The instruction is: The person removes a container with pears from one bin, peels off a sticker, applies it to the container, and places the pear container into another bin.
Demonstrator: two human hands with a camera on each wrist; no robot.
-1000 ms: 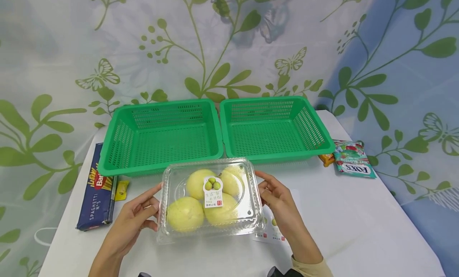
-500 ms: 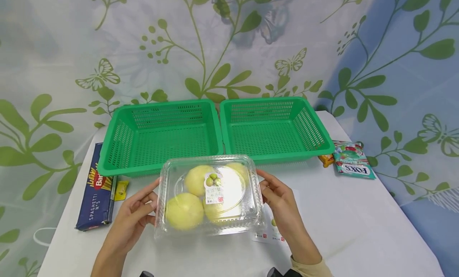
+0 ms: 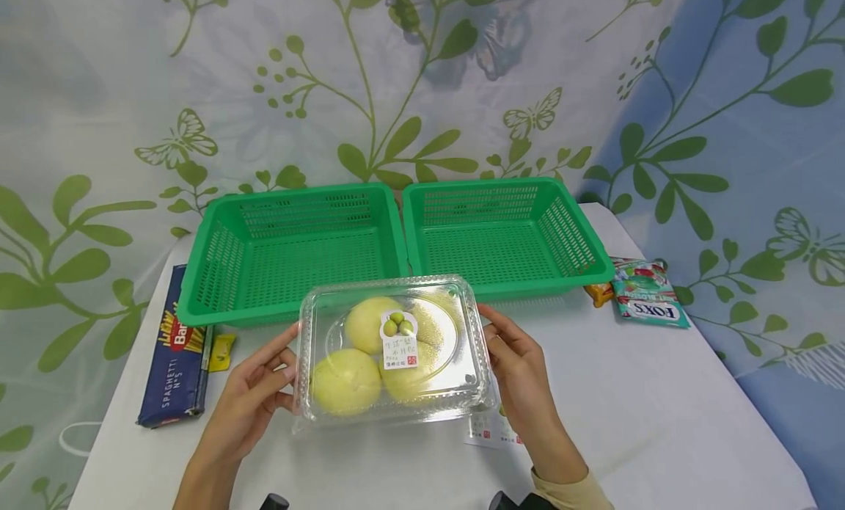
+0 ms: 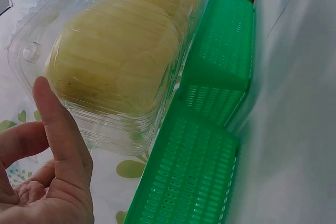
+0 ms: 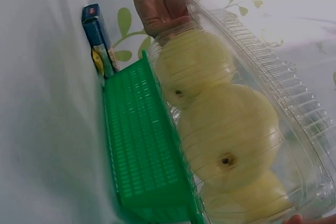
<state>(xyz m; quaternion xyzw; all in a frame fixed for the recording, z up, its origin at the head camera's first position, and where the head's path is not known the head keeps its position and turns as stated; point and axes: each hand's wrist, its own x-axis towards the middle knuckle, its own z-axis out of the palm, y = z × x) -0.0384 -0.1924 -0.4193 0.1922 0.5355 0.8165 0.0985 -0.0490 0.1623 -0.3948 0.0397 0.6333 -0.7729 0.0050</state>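
Both hands hold a clear plastic clamshell box [image 3: 445,392] in mid-air above the table. Round pale-yellow pears [image 3: 346,381] lie inside, and a white label [image 3: 400,354] with printed green fruit is on the lid. My left hand [image 3: 254,392] grips the box's left end; in the left wrist view its index fingertip [image 4: 43,85] touches a corner. My right hand [image 3: 528,385] grips the right end, its far fingers partly hidden behind the box. In the right wrist view, only a bit of a right fingertip [image 5: 295,219] shows at the bottom edge.
Behind the box stand a left green basket [image 3: 310,260] and a right green basket [image 3: 488,235]. A blue spaghetti box [image 3: 173,370] and small yellow packet [image 3: 221,352] lie left. An orange packet [image 3: 599,293] and a FOX'S bag [image 3: 650,293] lie right. A printed sheet [image 3: 485,431] is below the box.
Both hands have raised the clamshell box slightly away from me and a little to the right. The glare on its lid has shifted as its tilt changed.
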